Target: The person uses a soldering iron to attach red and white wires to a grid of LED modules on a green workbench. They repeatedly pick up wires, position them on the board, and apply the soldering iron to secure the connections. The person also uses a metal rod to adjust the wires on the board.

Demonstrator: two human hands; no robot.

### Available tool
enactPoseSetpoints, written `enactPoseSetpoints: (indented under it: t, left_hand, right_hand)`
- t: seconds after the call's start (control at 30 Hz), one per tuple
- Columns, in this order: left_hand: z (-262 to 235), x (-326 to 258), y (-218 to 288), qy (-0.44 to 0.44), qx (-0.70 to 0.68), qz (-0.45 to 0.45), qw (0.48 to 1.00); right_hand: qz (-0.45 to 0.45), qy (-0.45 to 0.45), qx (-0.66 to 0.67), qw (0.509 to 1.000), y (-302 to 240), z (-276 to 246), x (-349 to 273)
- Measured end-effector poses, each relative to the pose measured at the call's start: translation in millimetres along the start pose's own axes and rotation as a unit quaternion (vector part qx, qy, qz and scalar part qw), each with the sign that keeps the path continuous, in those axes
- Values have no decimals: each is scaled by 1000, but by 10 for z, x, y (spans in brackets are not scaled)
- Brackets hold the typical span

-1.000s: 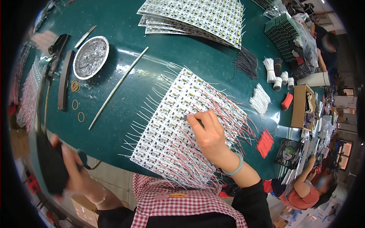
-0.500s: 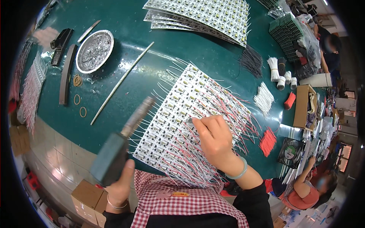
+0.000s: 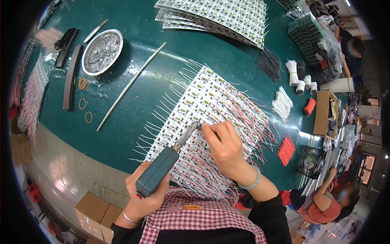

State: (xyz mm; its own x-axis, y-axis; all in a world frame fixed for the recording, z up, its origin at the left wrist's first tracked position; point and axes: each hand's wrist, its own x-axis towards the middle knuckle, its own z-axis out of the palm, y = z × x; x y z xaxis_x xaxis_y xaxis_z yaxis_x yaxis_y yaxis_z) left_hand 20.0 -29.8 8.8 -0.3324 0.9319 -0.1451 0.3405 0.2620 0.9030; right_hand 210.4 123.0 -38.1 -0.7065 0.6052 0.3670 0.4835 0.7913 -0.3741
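Observation:
My left hand (image 3: 147, 201) is wrapped round the dark green body of a soldering gun (image 3: 156, 173). The gun's silvery tip reaches over a white panel of small circuit boards (image 3: 185, 109), close to my right fingertips. My right hand (image 3: 224, 147) is closed in a pinch just above the panel; what it pinches is too small to make out. Red and white wires (image 3: 203, 171) hang from the boards on the panel's near and right parts. Along its left edge, short white wires (image 3: 154, 127) stick out.
Across the green table lie a bowl of solder scraps (image 3: 102, 53), a thin rod (image 3: 132, 85), rubber bands (image 3: 83, 83) and stacked panels (image 3: 219, 20). Bundles of black (image 3: 269, 65), white (image 3: 282, 104) and red wires (image 3: 287, 149) lie on the right. Two people sit beyond.
My left hand has swung the soldering gun rightward, from beside the panel to over it, its tip now by my right fingertips. My right hand has shifted slightly left.

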Motion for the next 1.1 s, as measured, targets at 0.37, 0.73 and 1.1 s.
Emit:
enactPoseSetpoints:
  t: [0.37, 0.73, 1.1]
  left_hand:
    - [46, 33, -5, 12, 14, 33, 999]
    - [71, -15, 11, 27, -26, -2, 999]
    - [-18, -88, 23, 6, -8, -20, 1000]
  right_hand:
    - [15, -5, -18, 1000, -29, -9, 10]
    - [8, -1, -25, 1000, -40, 12, 10]
    - [5, 15, -16, 1000, -34, 22, 12]
